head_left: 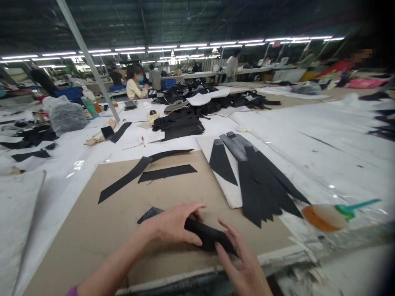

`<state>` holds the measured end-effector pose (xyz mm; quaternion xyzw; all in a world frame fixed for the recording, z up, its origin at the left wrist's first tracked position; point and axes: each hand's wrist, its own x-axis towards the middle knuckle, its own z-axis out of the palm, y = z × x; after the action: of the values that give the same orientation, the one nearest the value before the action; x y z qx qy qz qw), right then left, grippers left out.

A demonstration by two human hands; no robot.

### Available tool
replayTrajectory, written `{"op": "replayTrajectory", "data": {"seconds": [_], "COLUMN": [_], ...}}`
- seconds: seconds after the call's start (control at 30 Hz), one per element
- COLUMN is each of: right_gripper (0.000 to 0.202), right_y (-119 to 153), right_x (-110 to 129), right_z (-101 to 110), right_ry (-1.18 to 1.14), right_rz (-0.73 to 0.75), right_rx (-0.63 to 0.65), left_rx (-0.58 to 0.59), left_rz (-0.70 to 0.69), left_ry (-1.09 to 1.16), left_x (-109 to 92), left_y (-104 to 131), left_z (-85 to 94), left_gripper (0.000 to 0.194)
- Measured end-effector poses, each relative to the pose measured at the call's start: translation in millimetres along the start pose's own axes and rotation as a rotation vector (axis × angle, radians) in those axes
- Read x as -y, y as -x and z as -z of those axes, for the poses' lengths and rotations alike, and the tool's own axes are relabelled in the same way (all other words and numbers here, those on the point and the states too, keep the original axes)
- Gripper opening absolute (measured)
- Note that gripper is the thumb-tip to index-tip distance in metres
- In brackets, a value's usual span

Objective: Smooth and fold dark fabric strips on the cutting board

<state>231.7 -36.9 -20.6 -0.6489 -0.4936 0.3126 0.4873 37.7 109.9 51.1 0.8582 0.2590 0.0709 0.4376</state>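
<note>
A black fabric strip [206,235] lies across the brown board [83,230] near its front edge, curled up between my hands. My left hand [173,224] is over the strip, its thumb and fingers around the middle part; the strip's far-left end sticks out beyond the wrist. At the strip's right end, my right hand [236,257] pinches it between thumb and fingers. Behind my hands, a short black strip [168,173] and a long, bent black strip [126,179] lie flat on the board. Several black pieces [257,181] fan out on the right, partly over a white card [226,191].
A bottle of amber liquid with a green nozzle [327,217] lies at the right. Dark fabric piles [185,123] cover the table farther back. A slanted metal pole [89,61] rises at the left. A person in pale yellow [135,88] is at the far side.
</note>
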Motion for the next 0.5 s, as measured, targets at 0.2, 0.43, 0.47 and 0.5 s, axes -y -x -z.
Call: {"op": "replayTrajectory", "data": {"seconds": [0.2,0.43,0.47,0.5], "right_gripper": [0.051,0.052,0.05,0.049], "right_y": [-10.4,-3.9,-2.4,-1.3], "right_x": [9.3,-1.5,-4.3,-6.6], "right_z": [-3.1,-43.0,-46.8,-49.4], "right_ry": [0.015,0.275,0.351,0.423], "right_rz": [-0.113,0.032,0.098,0.17], "right_rx": [0.017,0.188,0.167,0.145], "left_rx": [0.147,-0.015,-0.037,-0.057], "left_rz": [0.193,0.553,0.577,0.597], "left_ry": [0.057,0.064,0.062,0.067], "left_x": [12.4,30.9,35.8,41.3], "left_y": [42.2,155.8,166.1,175.0], "left_z": [22.1,44.5,44.4,43.9], "left_gripper": [0.081,0.073,0.073,0.073]}}
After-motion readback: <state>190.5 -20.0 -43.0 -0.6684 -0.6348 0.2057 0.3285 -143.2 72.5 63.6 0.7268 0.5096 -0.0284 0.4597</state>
